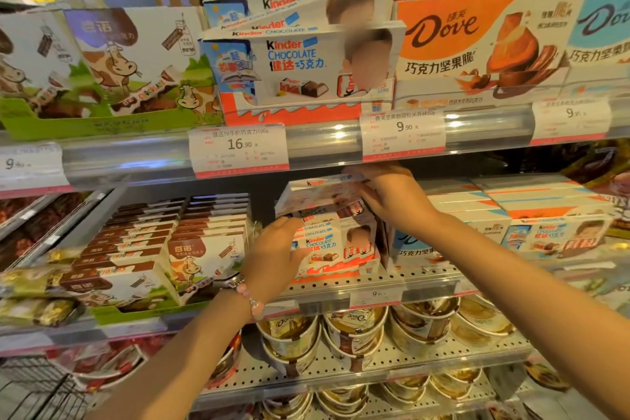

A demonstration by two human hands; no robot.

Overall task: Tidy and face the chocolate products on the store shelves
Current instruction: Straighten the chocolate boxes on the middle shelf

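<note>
On the middle shelf [375, 278], the Kinder Chocolate boxes [332, 242] stand between cow-print chocolate boxes [204, 259] (left) and Dove boxes [414, 249]; Dove tubs [354, 327] sit below.

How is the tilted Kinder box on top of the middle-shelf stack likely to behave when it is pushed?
The top Kinder box looks like flat, stiff card, so it would probably slide as one piece. It lies askew on the Kinder stack, so it may slip off sideways. The right hand and left hand steady it.
</note>
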